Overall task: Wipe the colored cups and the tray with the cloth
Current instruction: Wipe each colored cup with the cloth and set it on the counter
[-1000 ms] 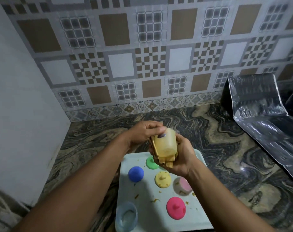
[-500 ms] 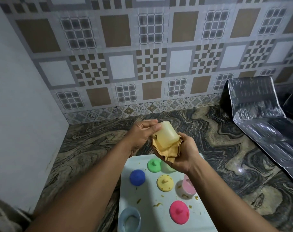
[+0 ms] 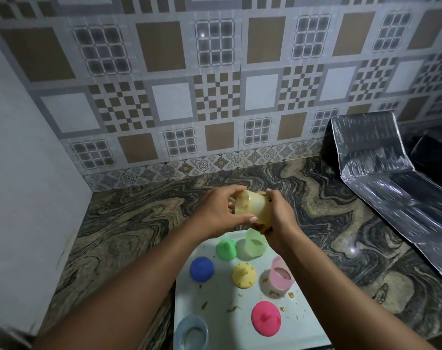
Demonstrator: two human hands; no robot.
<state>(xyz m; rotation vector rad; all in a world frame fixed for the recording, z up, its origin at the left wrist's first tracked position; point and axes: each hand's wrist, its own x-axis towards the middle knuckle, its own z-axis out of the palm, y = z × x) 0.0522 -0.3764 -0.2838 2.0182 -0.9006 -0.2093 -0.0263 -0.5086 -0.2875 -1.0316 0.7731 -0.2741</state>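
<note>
Now both forearms reach forward over the counter (image 3: pixel 139 223), above the white tray (image 3: pixel 214 322). The left hand (image 3: pixel 214 210) has its fingers curled round the rim of a yellow cup (image 3: pixel 252 207) turned on its side. The right hand (image 3: pixel 281 215) presses a yellow cloth (image 3: pixel 261 226) against the cup's base.

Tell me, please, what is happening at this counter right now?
A person is holding a yellow cup in both hands above a white tray. The left hand grips its rim, and the right hand presses a cloth against its base. On the tray sit green, pink and blue cups, four coloured lids and scattered food bits.
</note>
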